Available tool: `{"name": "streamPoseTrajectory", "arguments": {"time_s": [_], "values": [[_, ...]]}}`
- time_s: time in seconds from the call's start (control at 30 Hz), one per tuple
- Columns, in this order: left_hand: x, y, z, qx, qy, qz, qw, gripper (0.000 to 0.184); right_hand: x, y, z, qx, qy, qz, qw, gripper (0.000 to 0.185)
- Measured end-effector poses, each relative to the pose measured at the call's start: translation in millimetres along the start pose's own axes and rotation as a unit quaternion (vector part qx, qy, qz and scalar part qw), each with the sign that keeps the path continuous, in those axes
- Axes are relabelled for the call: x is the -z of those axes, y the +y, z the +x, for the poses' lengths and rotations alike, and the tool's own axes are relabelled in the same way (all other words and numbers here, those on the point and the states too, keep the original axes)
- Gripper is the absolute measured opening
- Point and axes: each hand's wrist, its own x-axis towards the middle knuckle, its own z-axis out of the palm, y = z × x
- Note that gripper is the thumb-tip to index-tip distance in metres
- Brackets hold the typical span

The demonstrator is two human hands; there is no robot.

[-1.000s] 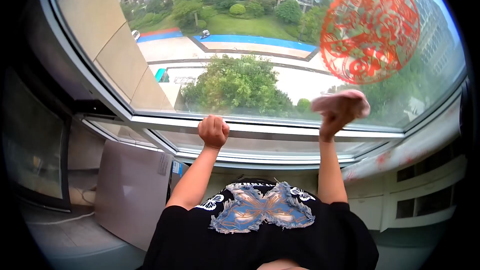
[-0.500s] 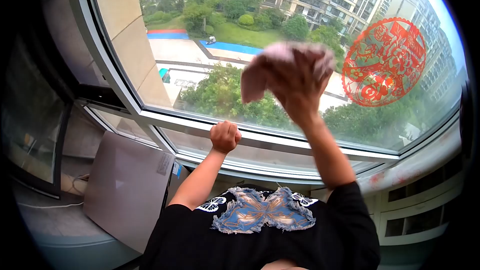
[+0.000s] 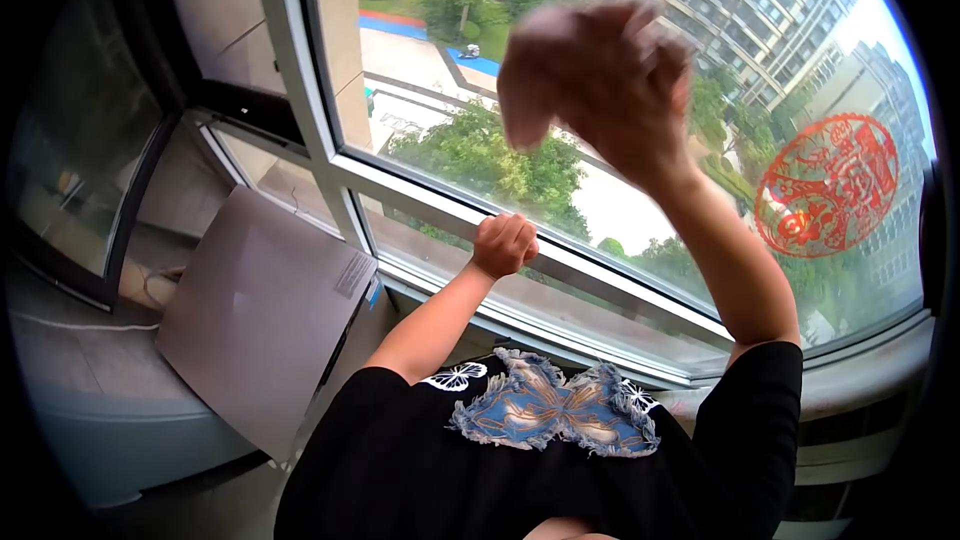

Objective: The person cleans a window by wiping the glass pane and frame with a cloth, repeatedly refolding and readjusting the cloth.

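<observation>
My right hand (image 3: 635, 90) is raised in front of the large window pane (image 3: 480, 130), holding a pinkish cloth (image 3: 530, 70) that is blurred by motion. Whether the cloth touches the glass cannot be made out. My left hand (image 3: 505, 245) is closed around the horizontal rail of the white window frame (image 3: 420, 195), below the pane. A round red paper-cut decoration (image 3: 828, 185) is on the glass to the right of my right arm.
A brownish flat panel (image 3: 265, 310) leans at the lower left, near a dark-framed glass door (image 3: 80, 160). A thin white cable (image 3: 80, 325) runs along the floor. White shelving (image 3: 845, 460) stands at the lower right.
My right hand has swept the cloth up and left from the pane's lower right. The view has turned, so the frame looks more tilted. My left hand still grips the rail.
</observation>
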Motion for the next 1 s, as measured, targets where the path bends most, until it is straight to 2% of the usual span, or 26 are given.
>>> {"name": "streamPoseTrajectory", "arguments": {"time_s": [0.03, 0.07, 0.1, 0.17, 0.2, 0.3, 0.37, 0.5, 0.57, 0.63, 0.67, 0.73, 0.8, 0.83, 0.87, 0.93, 1.0], "values": [[1.0, -1.2, 0.3, -0.006, 0.009, -0.005, 1.0, 0.009, -19.3, -4.0, -39.3, 0.118, -0.08, 0.014, 0.99, 0.043], [0.4, -1.0, 1.9, -0.012, 0.016, -0.008, 1.0, 0.009, -8.1, -6.5, -40.6, 0.137, -0.118, 0.067, 0.981, 0.048], [1.9, -0.6, 2.9, -0.015, 0.018, 0.005, 1.0, 0.011, -4.9, 1.7, -28.1, 0.144, -0.112, 0.077, 0.98, 0.048], [0.8, 0.6, 0.2, -0.017, 0.022, 0.015, 0.999, 0.009, 10.2, 38.2, 13.0, 0.129, -0.099, -0.059, 0.985, 0.033], [0.9, 0.2, 1.3, -0.017, 0.024, 0.013, 0.999, 0.008, 17.8, 66.3, 36.7, 0.12, -0.091, -0.129, 0.98, 0.033], [3.0, 2.6, 5.2, -0.024, 0.037, 0.015, 0.999, 0.005, 63.9, 176.0, 131.5, 0.046, 0.111, -0.306, 0.945, 0.073], [3.4, 3.2, 6.3, -0.025, 0.04, 0.02, 0.999, 0.005, 58.4, 216.4, 159.5, 0.011, 0.164, -0.178, 0.97, 0.065], [3.0, 4.3, 9.1, -0.029, 0.055, 0.03, 0.998, 0.005, 45.3, 112.4, 207.8, -0.176, 0.093, -0.086, 0.976, 0.052], [1.7, 8.0, 11.8, -0.027, 0.054, 0.025, 0.998, 0.006, 11.6, 76.2, 210.0, -0.173, 0.126, -0.136, 0.967, 0.048], [3.6, 7.0, 10.0, -0.026, 0.038, 0.03, 0.999, 0.006, -34.2, 14.1, 184.4, -0.071, 0.148, -0.106, 0.981, 0.048], [4.2, 7.2, 10.7, -0.025, 0.035, 0.027, 0.999, 0.006, -47.1, -17.2, 167.6, -0.021, 0.12, -0.002, 0.993, 0.05], [4.5, 7.1, 11.8, -0.019, 0.036, 0.031, 0.999, 0.006, -86.5, -66.1, 127.7, 0.065, 0.081, 0.068, 0.992, 0.053], [2.4, 7.4, 7.5, -0.015, 0.031, 0.027, 0.999, 0.006, -109.3, -109.8, 76.7, 0.089, 0.002, 0.046, 0.995, 0.038], [2.4, 6.8, 6.4, -0.013, 0.017, 0.036, 0.999, 0.006, -121.4, -127.8, 40.9, 0.131, -0.069, 0.079, 0.986, 0.042], [2.5, 6.7, 3.7, -0.01, 0.001, 0.045, 0.999, 0.006, -124.5, -138.1, 8.9, 0.172, -0.14, 0.113, 0.969, 0.047], [-10.1, 2.4, -6.5, -0.028, 0.062, -0.012, 0.998, 0.009, -95.6, -139.7, -33.5, 0.281, -0.16, 0.006, 0.946, 0.05], [-6.4, 2.8, -0.9, -0.037, 0.052, -0.06, 0.996, 0.014, -90.0, -129.2, -60.1, 0.284, -0.158, 0.047, 0.945, 0.051]]}}
